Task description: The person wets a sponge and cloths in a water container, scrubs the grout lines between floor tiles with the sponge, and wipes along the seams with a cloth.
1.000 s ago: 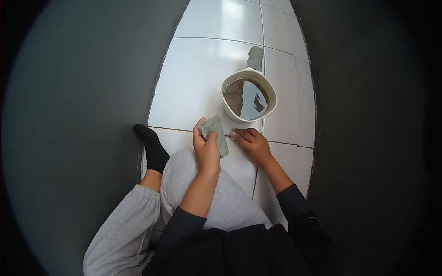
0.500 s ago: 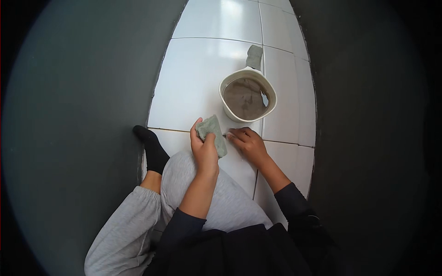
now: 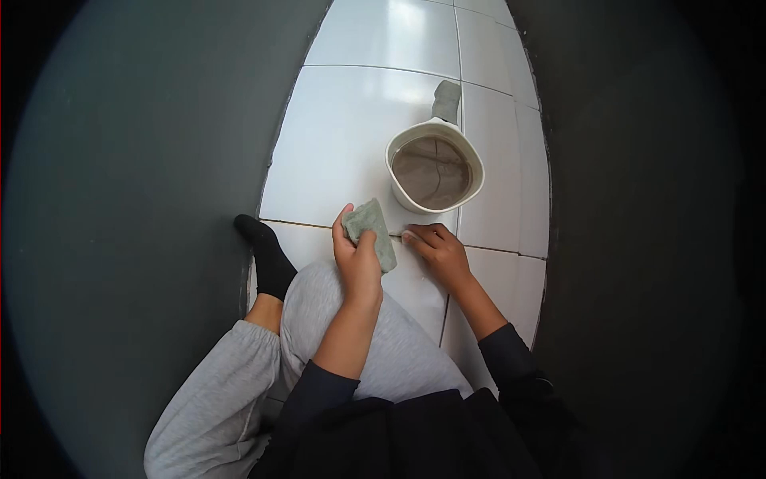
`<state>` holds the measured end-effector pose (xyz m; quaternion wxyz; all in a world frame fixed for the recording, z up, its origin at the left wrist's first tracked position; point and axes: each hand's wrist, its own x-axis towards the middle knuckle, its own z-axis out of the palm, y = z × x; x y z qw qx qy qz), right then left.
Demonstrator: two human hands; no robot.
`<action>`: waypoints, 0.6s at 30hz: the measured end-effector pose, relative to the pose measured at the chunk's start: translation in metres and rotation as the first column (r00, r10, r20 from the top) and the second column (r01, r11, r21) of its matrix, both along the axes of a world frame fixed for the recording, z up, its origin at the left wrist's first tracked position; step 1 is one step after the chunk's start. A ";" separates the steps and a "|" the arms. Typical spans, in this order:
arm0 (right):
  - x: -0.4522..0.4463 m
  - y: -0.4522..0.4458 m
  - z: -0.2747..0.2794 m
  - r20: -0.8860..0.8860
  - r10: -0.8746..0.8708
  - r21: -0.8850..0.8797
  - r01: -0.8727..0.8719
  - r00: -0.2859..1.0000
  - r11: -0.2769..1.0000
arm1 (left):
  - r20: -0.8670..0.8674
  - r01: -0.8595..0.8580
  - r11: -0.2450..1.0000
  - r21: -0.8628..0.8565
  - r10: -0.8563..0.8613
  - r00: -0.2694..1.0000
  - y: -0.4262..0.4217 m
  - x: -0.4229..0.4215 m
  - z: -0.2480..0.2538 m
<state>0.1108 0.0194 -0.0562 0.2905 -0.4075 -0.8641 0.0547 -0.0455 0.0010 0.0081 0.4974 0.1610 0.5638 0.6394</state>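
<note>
Head view: the left hand (image 3: 357, 254) holds a grey-green block (image 3: 375, 235), with the fingers clamped around its left side and the thumb laid across its upper face. The block is tilted, its long side running from far left to near right, and it is held above the white tiled floor (image 3: 351, 144), just beyond the knee of the grey trousers (image 3: 319, 319). The right hand (image 3: 440, 251) is positioned to the right of the block, with a narrow gap between the two. Its fingers are drawn together, clamped on a small pale piece (image 3: 409, 237) at the tips; the piece is too small to identify. A white container (image 3: 479, 180) stands upright on the floor, on the far side of both hands and nearest to the right hand. It has a rounded, four-cornered rim and contains brown liquid (image 3: 431, 172), the surface of which carries a dark, branching reflection. A second grey block (image 3: 447, 101) lies on the floor directly beyond the far corner of the container; whether the two touch cannot be determined. Dark grey surfaces border the floor at left and right. A foot in a black sock (image 3: 267, 255) rests at the left edge of the tiles, to the left of the left hand
</note>
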 end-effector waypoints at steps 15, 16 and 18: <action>-0.017 0.001 -0.017 -0.080 0.034 0.034 -0.032 0.996 0.999 | -0.079 0.003 0.998 0.061 0.002 0.997 -0.008 -0.001 -0.005; -0.009 0.002 -0.017 -0.050 0.047 0.052 -0.045 0.998 0.998 | -0.091 -0.015 0.997 0.073 0.022 0.996 -0.013 -0.004 -0.004; 0.021 0.005 -0.016 -0.023 0.068 0.064 -0.066 0.997 0.996 | -0.139 0.029 0.995 0.096 -0.015 0.990 -0.017 0.002 -0.001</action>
